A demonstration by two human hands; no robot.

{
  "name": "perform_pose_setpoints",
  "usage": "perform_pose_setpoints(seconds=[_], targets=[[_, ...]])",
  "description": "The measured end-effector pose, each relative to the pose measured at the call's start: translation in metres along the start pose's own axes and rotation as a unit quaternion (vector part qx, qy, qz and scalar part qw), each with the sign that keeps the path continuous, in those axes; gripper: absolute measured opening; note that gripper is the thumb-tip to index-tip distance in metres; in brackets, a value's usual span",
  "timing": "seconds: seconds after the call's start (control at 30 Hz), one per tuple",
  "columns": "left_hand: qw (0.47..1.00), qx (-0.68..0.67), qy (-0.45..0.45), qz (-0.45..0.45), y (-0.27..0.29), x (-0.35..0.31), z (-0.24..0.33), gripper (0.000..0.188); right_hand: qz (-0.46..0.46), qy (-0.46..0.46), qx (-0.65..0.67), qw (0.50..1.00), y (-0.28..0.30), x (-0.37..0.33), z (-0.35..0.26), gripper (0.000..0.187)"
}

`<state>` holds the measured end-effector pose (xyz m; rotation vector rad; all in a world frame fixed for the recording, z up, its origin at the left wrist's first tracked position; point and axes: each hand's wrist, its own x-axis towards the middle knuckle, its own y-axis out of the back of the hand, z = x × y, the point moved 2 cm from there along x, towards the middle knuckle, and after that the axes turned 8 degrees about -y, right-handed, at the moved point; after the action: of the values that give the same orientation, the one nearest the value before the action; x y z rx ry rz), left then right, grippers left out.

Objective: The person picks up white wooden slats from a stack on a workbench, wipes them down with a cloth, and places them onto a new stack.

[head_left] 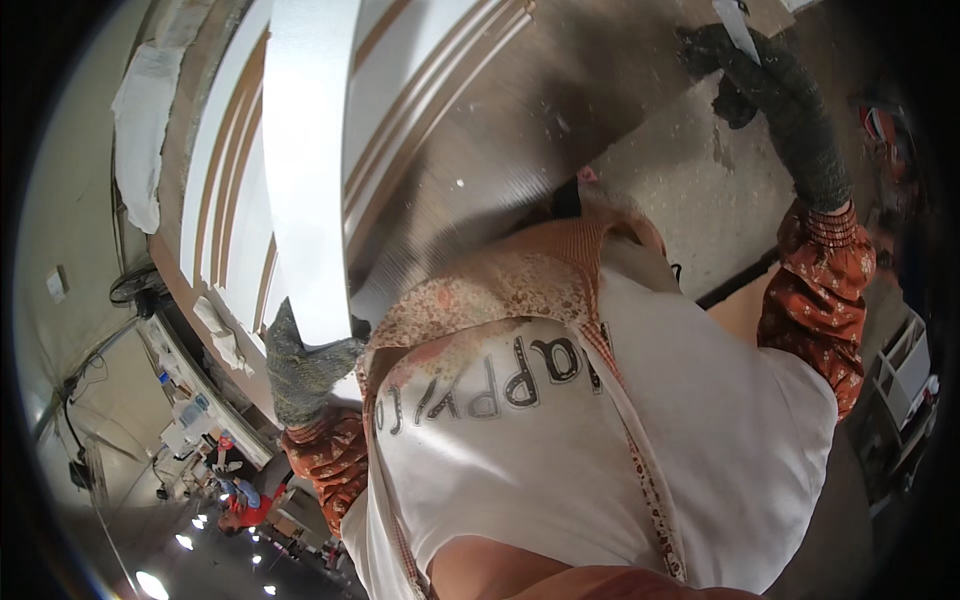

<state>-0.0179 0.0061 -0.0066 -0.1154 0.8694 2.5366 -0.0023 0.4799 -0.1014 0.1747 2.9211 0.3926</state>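
Note:
I hold a large glossy panel with a white edge face against my chest, above my white apron. My left hand, in a grey knit glove, is closed on the panel's lower left corner. My right hand, gloved the same way, reaches up to the top right. It grips what appears to be the panel's far white edge. Orange patterned sleeves cover both forearms. The panel's lower rim is hidden behind my body.
White panels with brown stripes lean at the left by a wall. A fan and a cluttered bench stand lower left. A person in red works far off there. A white rack stands right on dusty floor.

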Motion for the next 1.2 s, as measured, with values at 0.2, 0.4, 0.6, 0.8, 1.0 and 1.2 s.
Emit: perform_pose_setpoints(seconds=[0.2,0.4,0.6,0.8,1.0,1.2], targets=[[0.997,-0.064,0.024,-0.021,-0.013,0.011,-0.001,0.066,-0.007,-0.027,0.071,0.997,-0.012,-0.006,0.011,0.032],[0.999,0.032,-0.022,-0.034,-0.029,0.022,0.027,0.062,-0.081,0.073,0.216,0.97,-0.021,0.012,-0.031,0.04],[0.987,0.132,-0.05,-0.082,-0.041,0.044,0.041,0.056,0.041,0.394,-0.094,0.913,-0.084,0.004,-0.052,0.04],[0.989,0.093,-0.047,-0.101,-0.047,0.047,0.048,0.079,0.096,0.476,-0.285,0.827,-0.118,-0.009,-0.078,0.026],[0.992,0.065,-0.054,-0.09,-0.031,0.049,0.045,0.088,-0.132,0.398,-0.145,0.896,-0.14,0.014,-0.108,0.019],[0.982,0.126,-0.141,0.023,-0.023,0.035,0.052,0.074,0.035,0.426,-0.193,0.883,-0.176,0.011,-0.107,0.03]])
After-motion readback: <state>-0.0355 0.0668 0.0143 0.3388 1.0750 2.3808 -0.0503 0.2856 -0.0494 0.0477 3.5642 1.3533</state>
